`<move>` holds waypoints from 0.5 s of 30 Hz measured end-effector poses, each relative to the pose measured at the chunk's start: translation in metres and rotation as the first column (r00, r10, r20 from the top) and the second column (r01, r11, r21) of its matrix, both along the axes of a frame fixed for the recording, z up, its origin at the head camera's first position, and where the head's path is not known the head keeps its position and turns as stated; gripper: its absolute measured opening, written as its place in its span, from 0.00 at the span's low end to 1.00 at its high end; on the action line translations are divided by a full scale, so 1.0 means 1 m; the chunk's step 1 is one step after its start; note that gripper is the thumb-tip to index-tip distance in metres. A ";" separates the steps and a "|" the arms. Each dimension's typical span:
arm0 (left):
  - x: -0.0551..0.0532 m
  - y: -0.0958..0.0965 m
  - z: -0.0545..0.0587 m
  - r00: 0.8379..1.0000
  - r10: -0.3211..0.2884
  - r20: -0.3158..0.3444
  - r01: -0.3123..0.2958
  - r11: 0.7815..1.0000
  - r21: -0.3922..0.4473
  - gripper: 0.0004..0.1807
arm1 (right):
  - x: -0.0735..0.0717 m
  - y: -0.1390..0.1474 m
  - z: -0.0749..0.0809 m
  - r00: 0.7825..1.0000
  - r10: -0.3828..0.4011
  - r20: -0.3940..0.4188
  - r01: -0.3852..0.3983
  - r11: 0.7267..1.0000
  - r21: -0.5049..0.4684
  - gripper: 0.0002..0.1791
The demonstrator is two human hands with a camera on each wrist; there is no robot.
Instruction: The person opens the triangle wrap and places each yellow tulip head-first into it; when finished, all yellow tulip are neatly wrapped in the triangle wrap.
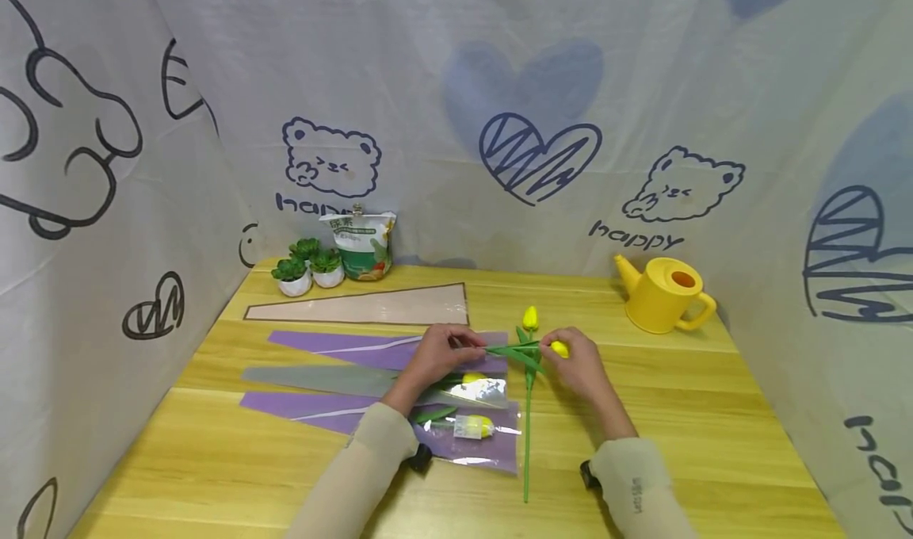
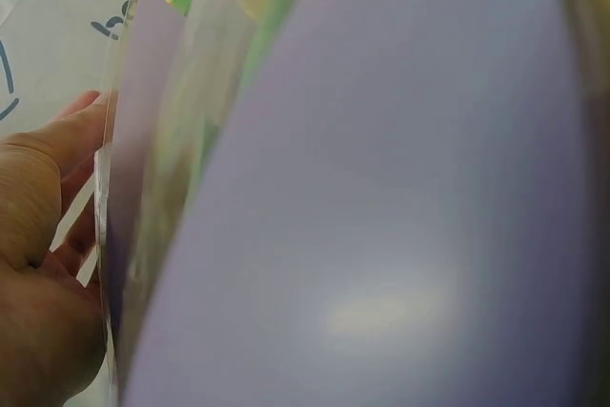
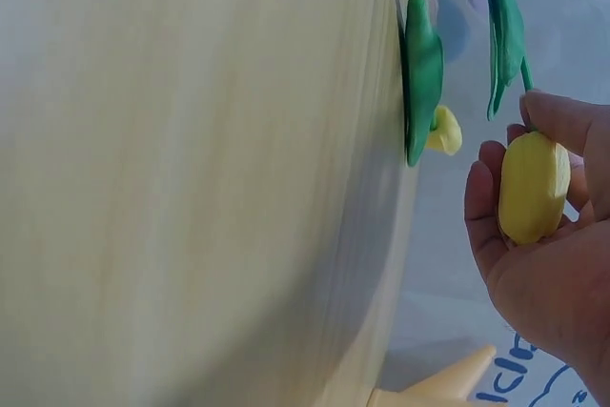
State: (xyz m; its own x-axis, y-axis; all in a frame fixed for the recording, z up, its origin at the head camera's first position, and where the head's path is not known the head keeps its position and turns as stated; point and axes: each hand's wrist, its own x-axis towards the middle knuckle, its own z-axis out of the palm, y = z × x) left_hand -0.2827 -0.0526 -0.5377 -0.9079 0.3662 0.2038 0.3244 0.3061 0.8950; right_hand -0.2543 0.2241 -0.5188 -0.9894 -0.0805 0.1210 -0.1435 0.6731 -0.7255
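My right hand (image 1: 574,361) holds a yellow artificial tulip just below its bloom (image 3: 534,188), with thumb and fingers about the stem and the bloom against the palm. The tulip's stem and green leaf (image 1: 525,357) run leftward, roughly level, to my left hand (image 1: 444,355), whose thumb and index finger pinch the stem over the upper purple sleeve (image 1: 367,351). In the left wrist view, a nearer sleeve (image 2: 362,197) hides the left fingertips. A second yellow tulip (image 1: 530,319) lies lengthwise on the table below, its stem pointing toward me.
Below the left forearm lie a grey sleeve (image 1: 307,380) and another purple sleeve (image 1: 299,408), each with a yellow tulip. A pale pink sleeve (image 1: 371,307) lies farther back. Potted succulents (image 1: 294,277) and a white-green bag (image 1: 362,246) stand back left, a yellow watering can (image 1: 656,301) back right.
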 end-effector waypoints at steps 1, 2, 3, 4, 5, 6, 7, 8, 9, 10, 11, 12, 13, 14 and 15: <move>0.000 0.000 0.000 1.000 -0.001 -0.001 0.001 1.000 0.000 0.06 | 0.000 -0.002 0.000 1.000 0.002 -0.004 -0.002 1.000 0.000 0.05; 0.000 0.001 0.001 1.000 -0.002 -0.001 0.002 1.000 0.002 0.05 | 0.000 -0.003 0.000 1.000 0.002 -0.006 -0.002 1.000 -0.001 0.05; 0.000 0.001 0.001 1.000 -0.003 0.000 0.003 1.000 0.002 0.05 | 0.000 -0.005 0.000 1.000 0.003 -0.010 -0.003 1.000 -0.001 0.05; 0.001 0.002 0.001 1.000 -0.004 -0.001 0.004 1.000 0.003 0.05 | 0.000 -0.006 -0.001 1.000 0.002 -0.011 -0.002 1.000 -0.003 0.05; 0.001 0.002 0.001 1.000 -0.004 0.001 0.004 1.000 0.004 0.05 | 0.000 -0.008 -0.001 1.000 0.002 -0.012 -0.002 1.000 -0.005 0.04; 0.001 0.002 0.002 1.000 -0.004 0.003 0.004 1.000 0.003 0.06 | 0.000 -0.009 -0.001 1.000 0.002 -0.013 -0.002 1.000 -0.007 0.04; 0.002 0.003 0.002 1.000 -0.004 0.004 0.004 1.000 0.001 0.06 | 0.000 -0.010 -0.001 1.000 0.001 -0.015 -0.001 1.000 -0.008 0.04; 0.002 0.003 0.003 1.000 -0.001 0.006 0.001 1.000 -0.002 0.06 | 0.000 -0.012 -0.002 1.000 0.000 -0.015 0.000 1.000 -0.012 0.04; 0.002 0.003 0.003 1.000 0.001 0.009 -0.001 1.000 -0.003 0.06 | -0.001 -0.013 -0.002 1.000 0.000 -0.017 0.000 1.000 -0.016 0.04; 0.002 0.004 0.003 1.000 0.004 0.010 -0.003 1.000 -0.004 0.06 | -0.001 -0.015 -0.002 1.000 0.000 -0.019 -0.001 1.000 -0.017 0.04; 0.002 0.004 0.003 1.000 0.007 0.013 -0.007 1.000 -0.004 0.06 | -0.001 -0.016 -0.002 1.000 0.002 -0.021 -0.002 1.000 -0.021 0.04; 0.002 0.004 0.003 1.000 0.010 0.014 -0.010 1.000 -0.006 0.06 | -0.001 -0.017 -0.002 1.000 0.003 -0.021 -0.003 1.000 -0.023 0.04; 0.001 0.005 0.002 1.000 0.013 0.014 -0.013 1.000 -0.006 0.06 | -0.001 -0.019 -0.002 1.000 0.003 -0.019 -0.003 1.000 -0.027 0.04; 0.001 0.005 0.002 1.000 0.015 0.014 -0.015 1.000 -0.005 0.06 | -0.001 -0.020 -0.002 1.000 0.004 -0.018 -0.004 1.000 -0.029 0.04; 0.001 0.005 0.002 1.000 0.016 0.014 -0.016 1.000 -0.004 0.06 | -0.001 -0.021 -0.003 1.000 0.003 -0.016 -0.004 1.000 -0.031 0.04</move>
